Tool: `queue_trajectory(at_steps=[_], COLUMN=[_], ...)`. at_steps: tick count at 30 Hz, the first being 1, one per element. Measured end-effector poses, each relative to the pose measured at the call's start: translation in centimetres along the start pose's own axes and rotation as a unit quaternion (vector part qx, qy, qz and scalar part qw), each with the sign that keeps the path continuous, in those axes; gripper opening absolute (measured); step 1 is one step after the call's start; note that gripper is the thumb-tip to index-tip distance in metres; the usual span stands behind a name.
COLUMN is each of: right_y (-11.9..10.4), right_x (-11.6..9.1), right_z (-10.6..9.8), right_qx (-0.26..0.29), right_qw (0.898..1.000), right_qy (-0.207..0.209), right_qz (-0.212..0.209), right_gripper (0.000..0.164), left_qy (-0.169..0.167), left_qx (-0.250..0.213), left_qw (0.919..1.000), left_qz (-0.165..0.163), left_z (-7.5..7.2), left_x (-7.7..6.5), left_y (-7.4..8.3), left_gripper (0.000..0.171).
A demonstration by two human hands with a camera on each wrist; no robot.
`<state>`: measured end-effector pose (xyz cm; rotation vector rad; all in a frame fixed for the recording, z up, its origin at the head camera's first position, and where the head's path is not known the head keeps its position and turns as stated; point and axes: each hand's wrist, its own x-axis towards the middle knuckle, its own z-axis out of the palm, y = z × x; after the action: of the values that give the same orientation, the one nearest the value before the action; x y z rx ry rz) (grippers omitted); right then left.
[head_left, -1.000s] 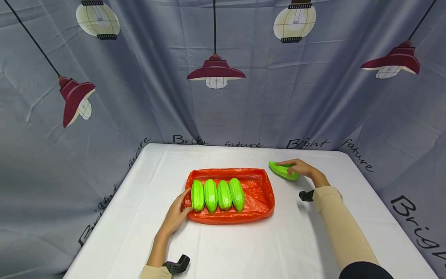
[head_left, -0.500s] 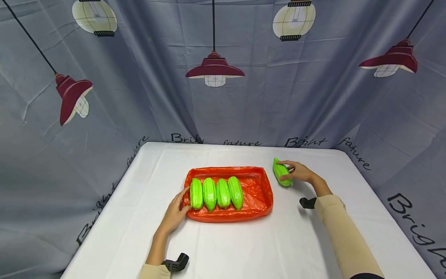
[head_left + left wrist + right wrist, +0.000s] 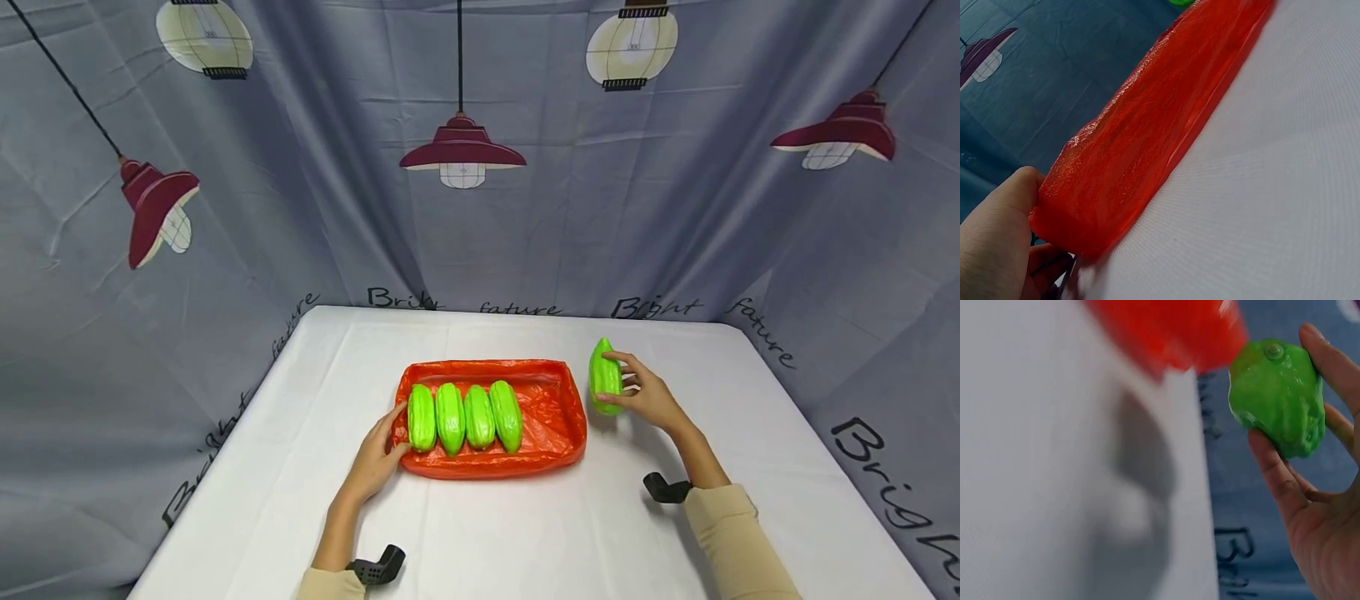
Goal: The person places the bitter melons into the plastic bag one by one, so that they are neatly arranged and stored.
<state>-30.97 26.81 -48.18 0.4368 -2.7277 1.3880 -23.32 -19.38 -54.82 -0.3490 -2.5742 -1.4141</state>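
Note:
My right hand (image 3: 651,398) pinches a bright green ridged gourd (image 3: 605,379) between thumb and fingers, holding it just above the table to the right of the tray. Its rounded end, with a small stem spot, shows in the right wrist view, where the gourd (image 3: 1279,397) sits between thumb and fingertips. A shallow red tray (image 3: 555,417), wrapped in glossy plastic, contains several similar green gourds (image 3: 451,419) side by side in its left and middle part. My left hand (image 3: 372,462) grips the tray's left end. In the left wrist view, the thumb lies against the tray's red wall (image 3: 1116,169).
A white cloth covers the table (image 3: 510,542). Behind it hangs a grey-blue curtain (image 3: 510,242) printed with lamps and lettering. Each wrist wears a black device, such as the left wrist device (image 3: 381,565).
My right hand has turned the gourd from lying slantwise to nearly upright in view and raised it off the table, slightly nearer me. The left hand and tray have stayed put.

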Motion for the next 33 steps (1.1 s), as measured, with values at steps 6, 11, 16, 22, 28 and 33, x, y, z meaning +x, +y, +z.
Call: queue_trajectory(at_steps=[6,11,16,22,28,33], right_y=[-6.5,-9.4,-9.7,-9.5,-7.8,-6.8], right_x=[-2.6,-3.0,-2.5,-1.6,-1.1,-0.8], right_z=[0.4,1.0,2.2,4.7,7.3,8.5], right_qx=[0.052,0.057,0.025,-0.012,-0.038,-0.058], right_qw=[0.998,0.997,0.999,0.999,0.999,0.997], right_qy=[0.014,0.007,0.000,-0.001,-0.017,-0.047], right_qz=[-0.031,-0.055,-0.049,-0.051,-0.033,-0.018], right_gripper=[0.074,0.073,0.075,0.075,0.076,0.072], left_qy=[-0.002,0.004,-0.002,-0.004,-0.007,-0.007], left_qx=[0.000,0.001,0.002,0.002,0.004,0.010], left_qw=[1.0000,1.0000,1.0000,1.0000,1.0000,0.9999], left_qz=[-0.002,-0.001,-0.004,-0.001,0.001,-0.010], left_z=[0.1,0.1,0.1,0.1,0.1,0.1], left_x=[0.2,0.3,0.2,0.3,0.2,0.1], left_y=[0.0,-0.1,0.0,0.1,0.1,0.0], left_gripper=[0.067,0.067,0.067,0.066,0.067,0.066])
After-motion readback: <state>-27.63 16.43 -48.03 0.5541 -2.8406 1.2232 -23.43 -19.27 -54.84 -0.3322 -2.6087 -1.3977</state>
